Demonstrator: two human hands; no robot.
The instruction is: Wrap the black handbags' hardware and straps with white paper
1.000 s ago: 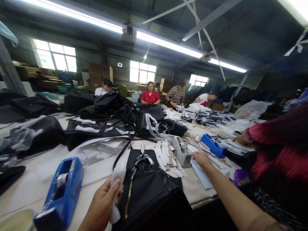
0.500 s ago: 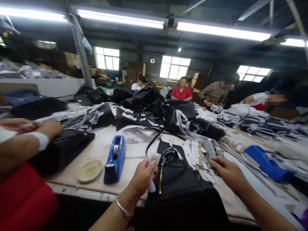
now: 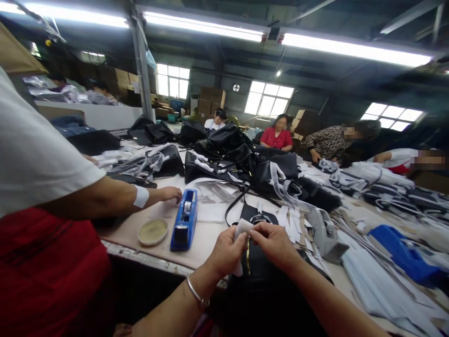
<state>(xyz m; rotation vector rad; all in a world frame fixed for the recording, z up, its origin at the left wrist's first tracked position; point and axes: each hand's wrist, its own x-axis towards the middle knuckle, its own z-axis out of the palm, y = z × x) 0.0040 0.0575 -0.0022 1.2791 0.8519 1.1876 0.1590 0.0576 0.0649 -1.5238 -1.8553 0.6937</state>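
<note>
Roll [image 3: 187,206] in blue dispenser [image 3: 191,228], white strip [image 3: 243,228] between left hand [image 3: 226,251] and right hand [image 3: 275,244]

1. I see the blue dispenser [image 3: 184,217] as smooth, glossy plastic.
2. The bracelet [image 3: 195,290] looks like polished metal.
3. The zipper [image 3: 249,258] has a golden metallic shine.
4. The white piece [image 3: 242,228] seems smooth and matt.
5. The cut strips [image 3: 293,225] resemble paper.
</note>
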